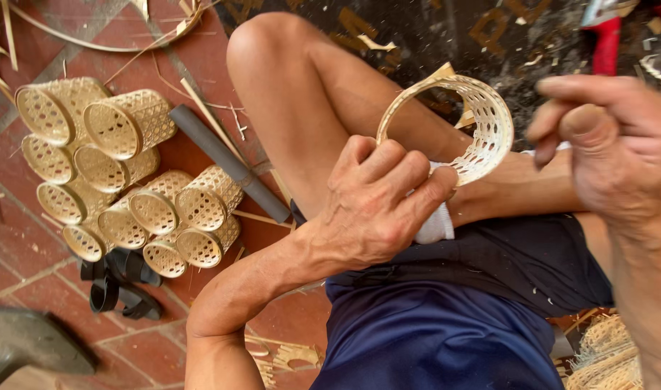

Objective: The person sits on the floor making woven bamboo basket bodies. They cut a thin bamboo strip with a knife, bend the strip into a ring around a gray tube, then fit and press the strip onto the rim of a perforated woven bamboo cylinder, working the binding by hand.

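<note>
Bamboo lattice ring [482,123], curved & open-weave, pinched in left hand [377,206]; right hand [612,144] loose, half-curled, empty.

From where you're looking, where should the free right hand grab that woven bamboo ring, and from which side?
Probably the upper right arc of the woven bamboo ring, coming from the right. The left hand already pinches its lower edge, so that stretch is taken. The band is thin and openwork, so fingers of the right hand could pinch it across inner and outer faces rather than squeezing the hoop.

Knee [272,50] blocks left; basket pile [128,173] beyond
</note>
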{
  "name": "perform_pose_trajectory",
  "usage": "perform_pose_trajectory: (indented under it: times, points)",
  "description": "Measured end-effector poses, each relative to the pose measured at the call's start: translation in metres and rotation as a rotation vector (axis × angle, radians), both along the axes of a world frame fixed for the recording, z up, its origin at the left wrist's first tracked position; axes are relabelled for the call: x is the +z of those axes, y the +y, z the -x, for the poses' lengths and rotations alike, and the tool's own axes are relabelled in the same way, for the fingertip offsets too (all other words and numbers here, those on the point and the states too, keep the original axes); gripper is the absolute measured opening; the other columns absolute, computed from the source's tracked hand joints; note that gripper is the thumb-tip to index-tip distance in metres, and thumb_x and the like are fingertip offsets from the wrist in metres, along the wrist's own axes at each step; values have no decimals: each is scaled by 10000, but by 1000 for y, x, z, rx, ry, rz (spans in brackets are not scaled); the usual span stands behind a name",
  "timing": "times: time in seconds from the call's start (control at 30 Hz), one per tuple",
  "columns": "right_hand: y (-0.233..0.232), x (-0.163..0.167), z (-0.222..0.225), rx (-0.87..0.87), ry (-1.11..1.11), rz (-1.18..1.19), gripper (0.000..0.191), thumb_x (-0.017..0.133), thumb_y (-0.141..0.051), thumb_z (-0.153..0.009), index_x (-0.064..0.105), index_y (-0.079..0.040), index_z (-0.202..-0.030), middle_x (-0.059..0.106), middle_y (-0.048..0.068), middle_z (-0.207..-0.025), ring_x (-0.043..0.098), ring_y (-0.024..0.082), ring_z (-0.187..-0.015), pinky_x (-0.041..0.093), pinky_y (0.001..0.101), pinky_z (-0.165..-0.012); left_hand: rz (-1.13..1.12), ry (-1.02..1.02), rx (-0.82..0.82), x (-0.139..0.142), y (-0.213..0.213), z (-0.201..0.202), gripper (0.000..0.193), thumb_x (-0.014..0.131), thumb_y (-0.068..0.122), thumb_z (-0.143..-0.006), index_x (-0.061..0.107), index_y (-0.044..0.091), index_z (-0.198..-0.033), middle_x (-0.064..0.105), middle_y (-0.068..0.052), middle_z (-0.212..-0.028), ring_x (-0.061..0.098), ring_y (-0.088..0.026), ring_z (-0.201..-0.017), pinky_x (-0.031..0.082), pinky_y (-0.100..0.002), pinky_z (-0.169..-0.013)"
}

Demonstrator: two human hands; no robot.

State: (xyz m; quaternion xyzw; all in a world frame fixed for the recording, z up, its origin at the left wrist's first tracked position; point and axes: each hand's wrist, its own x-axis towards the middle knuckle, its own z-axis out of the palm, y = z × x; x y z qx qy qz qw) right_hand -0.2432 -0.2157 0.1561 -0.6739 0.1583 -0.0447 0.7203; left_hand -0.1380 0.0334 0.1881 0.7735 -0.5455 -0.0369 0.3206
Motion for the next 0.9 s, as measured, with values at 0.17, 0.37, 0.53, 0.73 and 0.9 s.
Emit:
perform_pose_trajectory:
  times: [0.17,0.37,0.53,0.73,0.9]
  points:
    - [11,4,19,-44,25,458,318,726,-134,-1005,687,58,-1257,677,77,-890,592,81,-703,482,219,-602,4,-83,-109,-11,-19,11,316,697,196,-936,669,46,-1213,515,-22,-937,515,-196,-900,377,-395,-808]
    - [-9,-39,3,-135,-42,623,138,710,-20,-1124,724,51,-1241,688,78,-850,587,58,-720,477,230,-652,76,-83,-72,-73,-64,-6,301,639,147,-933,651,123,-1233,533,-21,-982,560,-212,-981,409,-380,-872]
    - [-32,-98,-10,-252,96,364,255,762,-196,-1089,739,22,-1221,687,49,-818,596,71,-658,472,239,-561,-6,39,-40,-113,-93,1,316,685,160,-939,642,78,-1241,622,-40,-1006,596,-244,-980,477,-394,-843]
    - [-35,-103,10,-139,165,485,244,762,-215,-1075,754,10,-1170,714,72,-832,636,118,-672,490,244,-547,154,243,-54,-108,-84,9,386,631,68,-965,566,82,-1345,648,-91,-1224,625,-290,-1164,562,-365,-949]
    - [-35,-108,8,9,40,993,109,744,-107,-1135,750,-5,-1097,714,118,-858,686,206,-706,529,324,-611,-120,141,204,-90,-98,-26,583,801,295,-922,543,161,-1427,615,-52,-1082,610,-262,-1022,556,-382,-795]
